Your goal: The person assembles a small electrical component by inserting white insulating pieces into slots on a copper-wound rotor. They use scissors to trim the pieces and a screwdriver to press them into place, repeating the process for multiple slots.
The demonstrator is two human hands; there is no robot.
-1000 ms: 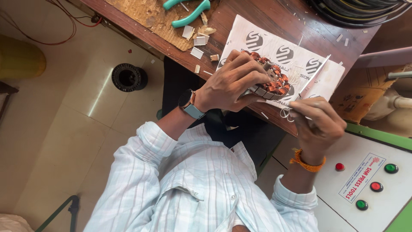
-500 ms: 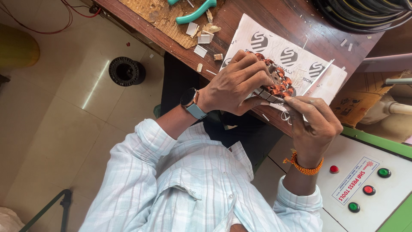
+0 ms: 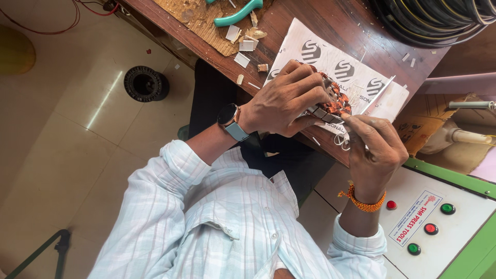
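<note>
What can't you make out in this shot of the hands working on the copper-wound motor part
Head view only:
- Copper-wound stator: mostly hidden under the left hand; its full shape is unclear.
- Right hand: the fingertips curl under, hiding how they pinch the thin white strip.
- Teal-handled tool: its head is cut off by the top edge.
- Black cable coil: cut off by the top edge.

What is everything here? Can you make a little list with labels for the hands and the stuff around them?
left hand: wrapped over a round metal part with copper wire windings, holding it
right hand: fingers pinched at the near edge of the windings, by thin wire loops
under the part: white printed paper sheet on a brown wooden table
on the table: teal-handled tool, small white scraps
on the floor: black spool
lower right: grey panel with red and green buttons
</note>
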